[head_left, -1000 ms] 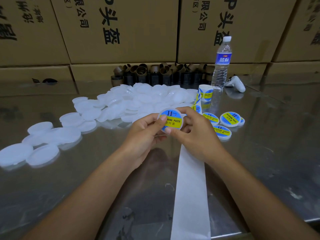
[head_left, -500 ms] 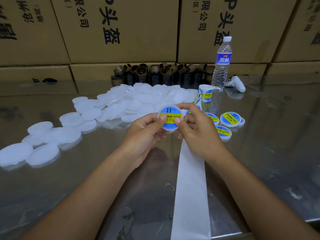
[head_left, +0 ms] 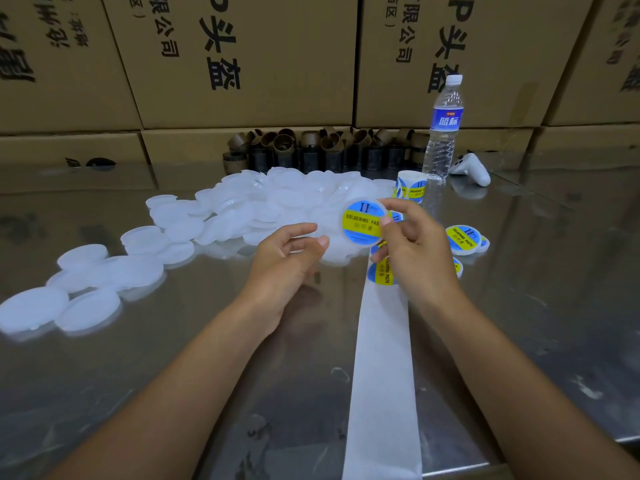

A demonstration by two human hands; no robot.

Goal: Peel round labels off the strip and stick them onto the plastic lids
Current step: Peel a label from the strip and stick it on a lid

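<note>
A shiny metal table [head_left: 540, 306] is seen, and the near part of the scene is filled by it. Soft light and brown shapes are mirrored in its top. At the far side, a wall is made by big brown cardboard boxes [head_left: 277, 64], stacked in rows, with black writing printed on them. Short brown tubes [head_left: 311, 147] are heaped at their foot.

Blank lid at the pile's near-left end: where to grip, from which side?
Pinch the blank lid by its rim at the near edge, coming from above and the near side. It lies flat and shallow on the table, so only the rim gives purchase; a neighbouring lid crowds its right side.
</note>
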